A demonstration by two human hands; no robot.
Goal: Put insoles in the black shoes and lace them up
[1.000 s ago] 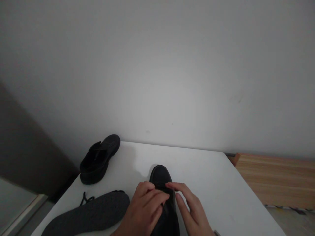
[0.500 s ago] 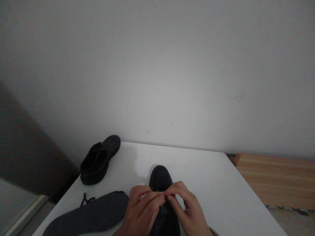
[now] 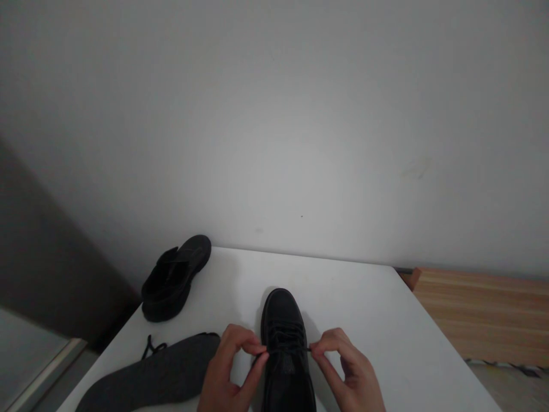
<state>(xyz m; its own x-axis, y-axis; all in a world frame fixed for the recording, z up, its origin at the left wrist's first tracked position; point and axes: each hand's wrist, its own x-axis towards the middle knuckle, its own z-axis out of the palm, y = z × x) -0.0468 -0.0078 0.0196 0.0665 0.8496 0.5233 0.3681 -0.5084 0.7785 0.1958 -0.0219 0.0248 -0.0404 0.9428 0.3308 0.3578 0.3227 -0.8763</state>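
A black lace-up shoe (image 3: 281,312) stands on the white table (image 3: 369,320), toe pointing away from me. My left hand (image 3: 229,372) pinches the black shoelace (image 3: 286,347) on the shoe's left side. My right hand (image 3: 349,372) pinches the same lace on the right side. The lace runs taut across the shoe between my fingertips. Both wrists are cut off by the bottom edge of the view.
A second black shoe (image 3: 175,278) lies at the table's far left corner. A dark grey insole (image 3: 158,377) lies left of my hands, with a loose black lace end (image 3: 151,347) beside it. A white wall stands behind; a wooden surface (image 3: 480,315) lies to the right.
My hands were together over the shoe's tongue. They have moved apart to either side, drawing the lace out sideways across the shoe.
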